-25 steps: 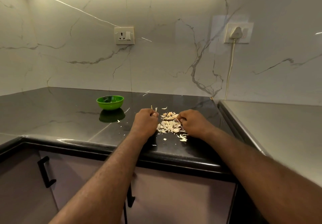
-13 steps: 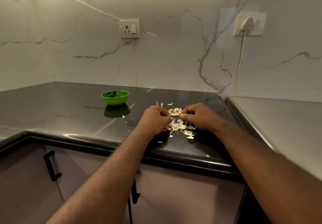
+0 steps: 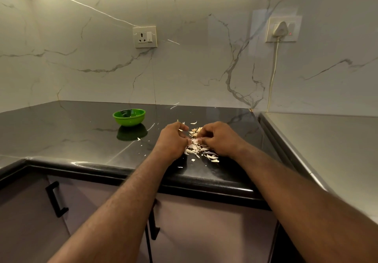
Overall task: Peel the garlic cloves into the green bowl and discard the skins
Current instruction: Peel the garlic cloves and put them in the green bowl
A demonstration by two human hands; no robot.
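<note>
Left hand [image 3: 171, 140] and right hand [image 3: 219, 138], apart before, now meet over the garlic skins [image 3: 197, 151], both grips pinching what seems one pale garlic clove [image 3: 194, 140].

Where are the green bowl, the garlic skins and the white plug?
green bowl [image 3: 129, 120]: head view, on its front outer wall.
garlic skins [image 3: 194, 150]: head view, on pale flakes in the pile's lower middle.
white plug [image 3: 280, 29]: head view, on the middle of its body.
</note>
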